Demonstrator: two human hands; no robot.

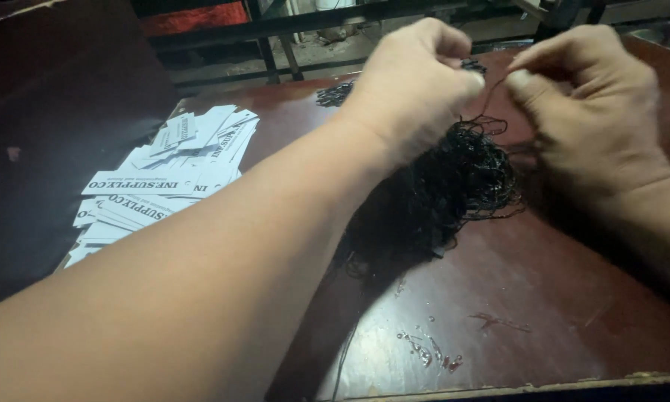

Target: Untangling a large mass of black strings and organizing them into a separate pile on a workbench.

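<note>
Both hands are up over the far half of a dark reddish-brown desk, close together, working on one thin black string. The left hand is curled nearly shut, fingers bunched in toward the thumb, and it looks like it's pinching one end of that string, though the fingertips face away so the exact grip is hard to make out. The right hand is also mostly closed, thumb and forefinger pressed together on the string just beside the left hand's knuckles. The two hands are near each other but not quite touching, with the string running between them.

Right under them sits a big tangled pile of black strings, loose loops sticking out all round. It lies about mid-desk, and the held string hangs down into the top of it. A second, smaller clump of the same black stuff lies near the far edge, partly hidden behind the left wrist.

Over toward the left edge there's a messy stack of white paper tags with dark print, fanned out and overlapping, well apart from the pile.

Near the front edge the desk surface has a few scuffs and shiny wet-looking specks. Beyond the far edge you can see dark metal bars.
</note>
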